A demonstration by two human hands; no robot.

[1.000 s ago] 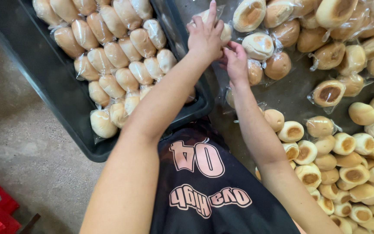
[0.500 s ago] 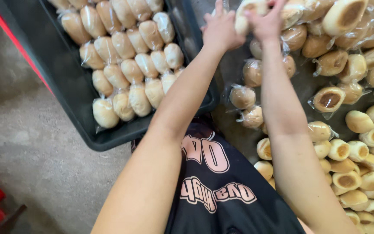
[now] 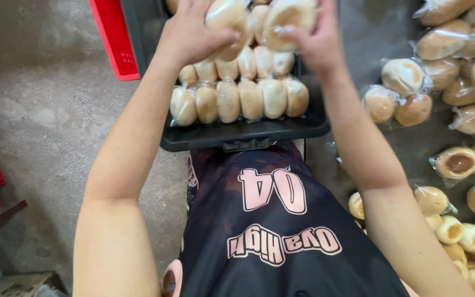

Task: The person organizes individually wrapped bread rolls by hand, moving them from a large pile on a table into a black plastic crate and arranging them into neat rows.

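Two wrapped buns are held over the black tray [image 3: 248,135]: one bun [image 3: 224,16] is gripped in the curled left hand [image 3: 191,33], the other bun [image 3: 287,22] in the curled right hand [image 3: 317,44]. Rows of wrapped buns [image 3: 240,99] are packed in the tray; more bagged buns [image 3: 413,93] are scattered on the dark surface to the right.

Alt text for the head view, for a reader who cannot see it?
Left hand and right hand each grip a wrapped bun above a black tray holding rows of wrapped buns. More buns lie on the dark surface to the right.
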